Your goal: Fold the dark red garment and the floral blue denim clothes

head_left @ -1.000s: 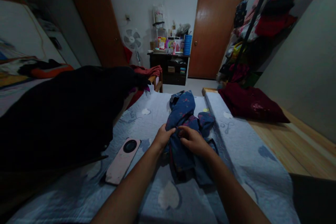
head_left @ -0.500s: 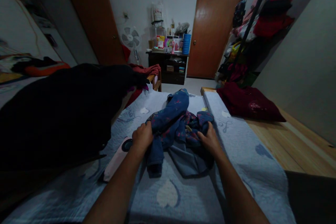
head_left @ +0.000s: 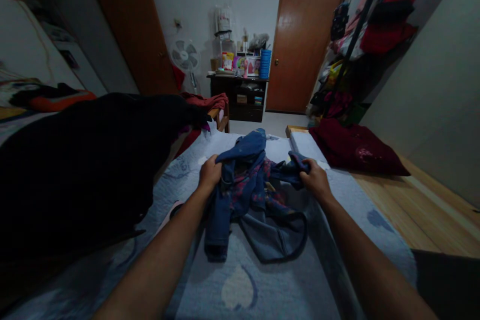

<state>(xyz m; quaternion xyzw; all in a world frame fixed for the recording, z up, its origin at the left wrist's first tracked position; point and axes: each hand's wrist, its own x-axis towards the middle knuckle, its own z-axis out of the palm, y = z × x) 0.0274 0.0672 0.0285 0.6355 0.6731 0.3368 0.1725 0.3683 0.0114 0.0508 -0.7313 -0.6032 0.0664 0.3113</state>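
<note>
A crumpled blue denim garment (head_left: 245,192) with a red floral pattern lies on the bed, its long sleeve or leg hanging toward me on the left. My left hand (head_left: 210,174) is closed on a fold at its upper left. On the other side, my right hand (head_left: 315,180) pinches a narrower end of the cloth and holds it out to the right. Whether that end is a sleeve or a leg, I cannot tell. Beneath the garment spreads a light blue bedspread (head_left: 240,290) with heart shapes.
A big black cloth heap (head_left: 90,170) fills the left side. Partly behind my left forearm is a pale pink object (head_left: 167,217) with a dark round part. A maroon cushion or folded cloth (head_left: 356,147) rests on the wooden boards (head_left: 390,192) at right. A fan (head_left: 185,55) stands at the back.
My right hand has moved right and slightly up, drawing the garment's end outward. My left hand has shifted up a little, and the cloth is more spread out.
</note>
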